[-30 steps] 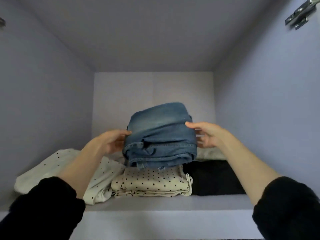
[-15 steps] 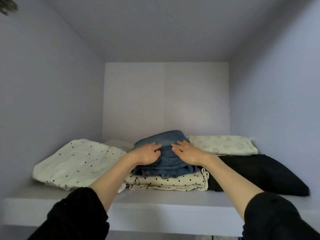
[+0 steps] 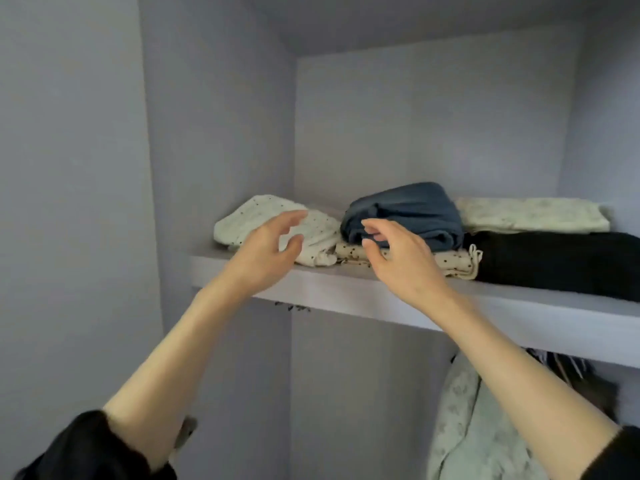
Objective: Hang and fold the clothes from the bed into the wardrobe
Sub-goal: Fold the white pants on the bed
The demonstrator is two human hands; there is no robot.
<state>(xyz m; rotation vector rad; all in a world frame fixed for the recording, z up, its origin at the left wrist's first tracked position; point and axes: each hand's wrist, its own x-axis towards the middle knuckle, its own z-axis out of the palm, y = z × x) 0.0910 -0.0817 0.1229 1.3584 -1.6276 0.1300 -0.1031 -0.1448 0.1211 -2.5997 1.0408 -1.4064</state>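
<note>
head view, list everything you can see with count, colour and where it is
folded jeans: 1, blue, on the shelf atop the dotted cream fold
dotted cream fold: 1, cream with dark dots, shelf front, under the jeans
dotted white garment: 1, white with dark dots, left end of the shelf
pale patterned fold: 1, cream, back right of the shelf
black garment: 1, black, right front of the shelf
shelf: 1, pale lilac, across the wardrobe
hanging garment: 1, pale green print, below the shelf
sleeves: 2, black, bottom corners
left hand: 1, open, in front of the dotted white garment
right hand: 1, open, in front of the jeans
</note>
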